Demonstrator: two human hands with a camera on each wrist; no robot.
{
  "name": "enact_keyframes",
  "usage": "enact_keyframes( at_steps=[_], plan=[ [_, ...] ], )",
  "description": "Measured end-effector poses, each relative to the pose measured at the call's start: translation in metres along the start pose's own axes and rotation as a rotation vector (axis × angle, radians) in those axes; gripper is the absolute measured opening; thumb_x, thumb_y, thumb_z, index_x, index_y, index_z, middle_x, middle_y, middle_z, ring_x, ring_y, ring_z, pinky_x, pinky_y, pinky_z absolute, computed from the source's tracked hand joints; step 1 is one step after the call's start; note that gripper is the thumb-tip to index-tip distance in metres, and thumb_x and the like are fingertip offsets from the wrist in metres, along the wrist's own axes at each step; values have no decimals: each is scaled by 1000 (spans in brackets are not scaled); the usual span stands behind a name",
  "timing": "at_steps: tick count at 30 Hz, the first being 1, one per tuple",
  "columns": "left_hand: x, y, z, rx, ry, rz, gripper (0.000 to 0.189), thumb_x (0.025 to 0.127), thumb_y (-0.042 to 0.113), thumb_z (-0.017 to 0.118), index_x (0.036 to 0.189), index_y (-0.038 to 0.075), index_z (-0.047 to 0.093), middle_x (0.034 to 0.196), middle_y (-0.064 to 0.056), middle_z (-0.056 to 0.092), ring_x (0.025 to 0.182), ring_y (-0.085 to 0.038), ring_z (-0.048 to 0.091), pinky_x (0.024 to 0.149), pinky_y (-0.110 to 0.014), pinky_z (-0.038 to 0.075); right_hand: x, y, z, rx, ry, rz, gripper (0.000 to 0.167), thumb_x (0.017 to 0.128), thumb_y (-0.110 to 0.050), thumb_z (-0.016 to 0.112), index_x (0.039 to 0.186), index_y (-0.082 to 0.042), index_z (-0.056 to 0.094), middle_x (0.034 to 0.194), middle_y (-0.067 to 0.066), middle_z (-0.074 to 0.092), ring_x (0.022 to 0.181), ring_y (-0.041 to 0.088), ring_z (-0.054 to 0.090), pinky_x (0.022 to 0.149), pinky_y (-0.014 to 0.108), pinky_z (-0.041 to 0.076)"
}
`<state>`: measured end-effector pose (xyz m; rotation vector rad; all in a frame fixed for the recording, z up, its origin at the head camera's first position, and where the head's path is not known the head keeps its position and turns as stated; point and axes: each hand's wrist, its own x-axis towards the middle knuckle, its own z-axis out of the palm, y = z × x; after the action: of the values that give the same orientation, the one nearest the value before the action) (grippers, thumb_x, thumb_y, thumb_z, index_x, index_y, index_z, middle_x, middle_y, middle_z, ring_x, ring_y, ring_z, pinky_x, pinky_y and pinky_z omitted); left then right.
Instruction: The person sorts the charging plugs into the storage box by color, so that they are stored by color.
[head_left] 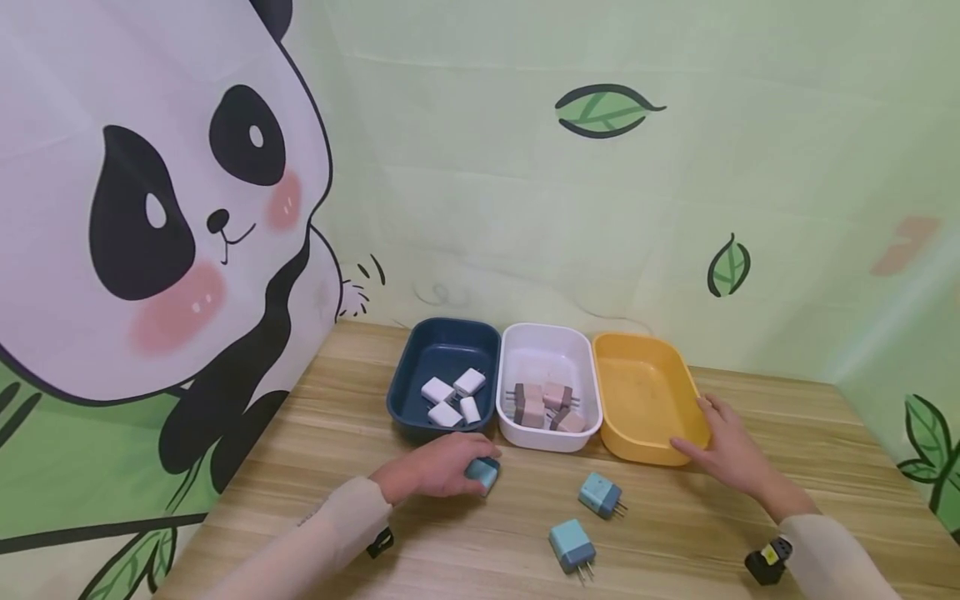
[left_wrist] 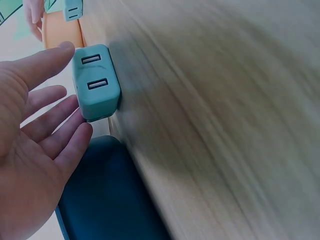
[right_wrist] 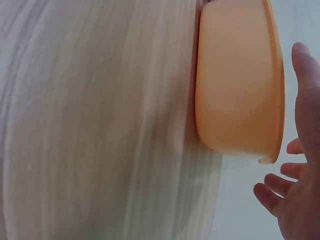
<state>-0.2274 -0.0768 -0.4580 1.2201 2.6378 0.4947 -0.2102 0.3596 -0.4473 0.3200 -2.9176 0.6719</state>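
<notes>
Beside the front of the navy bin, my left hand (head_left: pixel 446 467) has its thumb and fingers loosely spread around a teal USB charger (left_wrist: pixel 96 82). The thumb tip is right at the charger's edge, and its two USB ports show in the left wrist view. My right hand (head_left: pixel 731 450) reaches alongside the yellow bin (head_left: pixel 693 387), thumb at its front corner and fingers by its right rim. The right wrist view shows those fingers spread, holding nothing. Two more teal chargers, one (head_left: pixel 600 495) farther back and one (head_left: pixel 572 546) nearer, lie between the hands with prongs exposed.
The navy bin (head_left: pixel 405 375) holds several white chargers (head_left: pixel 445 414). Touching its right side, a white bin (head_left: pixel 550 439) contains several pinkish-brown chargers (head_left: pixel 529 406). All three bins stand in a row on the wooden table (head_left: pixel 780 425), before a panda-printed backdrop (head_left: pixel 465 167).
</notes>
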Motion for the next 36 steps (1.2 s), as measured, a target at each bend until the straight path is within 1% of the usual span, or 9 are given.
enact_keyframes(
  at_steps=[3,6,9,12,16,19,22,29,36],
  plan=[
    [0,0,1,1,-1,-1,51,82,28,75,127,10,59,122,-2,57,105,-11,53,91,-26,45,-2,7,2,25,-11,-1,90,86,-41,67,139,18,24,141,41,19,126,57,21,96,70,22],
    [1,0,1,-6,-7,-11,51,82,28,75,127,10,59,123,-2,57,105,-10,53,91,-27,45,-4,13,4,47,-17,-25,89,86,-39,68,140,16,24,138,40,26,124,55,27,97,68,24],
    [2,-1,1,-12,-12,-19,51,82,28,75,127,11,59,122,-1,57,104,-10,52,91,-26,45,-6,15,5,66,-35,-30,89,87,-39,67,141,15,22,136,39,30,123,54,30,97,67,25],
    [2,-1,1,-8,-15,-17,51,82,28,75,127,11,59,122,-1,57,104,-10,52,91,-26,44,-7,15,6,73,-59,-2,91,88,-40,66,142,15,18,138,40,27,125,54,28,98,66,24],
    [2,-4,3,27,-4,16,49,81,27,76,125,11,60,120,-1,57,105,-10,52,92,-26,44,-7,16,6,90,-88,29,94,90,-41,63,143,16,10,142,41,21,128,55,23,99,66,22],
    [2,-5,5,51,5,44,47,81,26,76,123,10,61,118,-1,57,104,-11,53,92,-26,44,-7,17,7,107,-92,29,94,91,-40,62,143,16,7,142,41,19,128,55,23,99,66,22],
    [2,-6,5,62,8,57,47,80,25,77,122,10,61,116,0,57,103,-10,53,92,-25,44,-7,19,9,117,-85,24,93,91,-39,61,143,16,6,143,41,18,128,56,23,99,66,22],
    [2,-5,4,69,-3,60,47,80,27,77,122,11,61,114,0,57,101,-10,52,90,-25,44,-7,23,14,151,-91,31,90,94,-34,58,144,15,0,144,42,10,130,57,17,101,66,18],
    [1,-3,4,91,-27,55,48,79,25,78,122,13,61,114,1,56,99,-10,52,88,-25,45,-6,23,16,171,-88,28,88,96,-33,56,144,14,0,144,42,12,129,56,19,101,66,19]
  ],
)
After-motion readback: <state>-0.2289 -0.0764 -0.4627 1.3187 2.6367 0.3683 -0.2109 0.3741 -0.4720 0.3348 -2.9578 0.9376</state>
